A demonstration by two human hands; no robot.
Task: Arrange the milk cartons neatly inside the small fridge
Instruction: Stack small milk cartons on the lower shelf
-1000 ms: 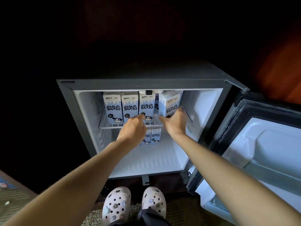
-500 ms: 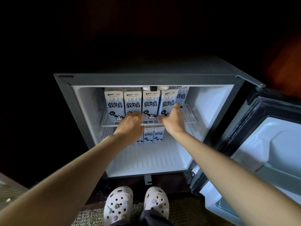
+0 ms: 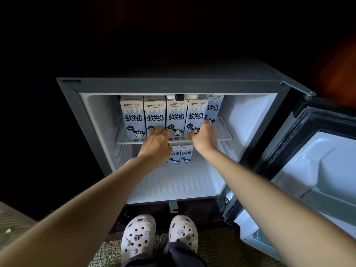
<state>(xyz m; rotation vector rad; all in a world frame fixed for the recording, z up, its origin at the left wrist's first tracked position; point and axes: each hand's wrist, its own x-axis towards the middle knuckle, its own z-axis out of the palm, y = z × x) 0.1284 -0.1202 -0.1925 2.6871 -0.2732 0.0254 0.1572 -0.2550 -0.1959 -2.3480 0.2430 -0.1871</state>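
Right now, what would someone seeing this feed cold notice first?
The lit small fridge glows in a dark room, blue-and-white milk cartons lined upright on its wire shelf. The left hand presses the row's lower front; the right hand holds the fourth carton from the left. Its door hangs open at right.

Milk cartons (image 3: 133, 114) stand upright — side by side — in the fridge (image 3: 248, 120).
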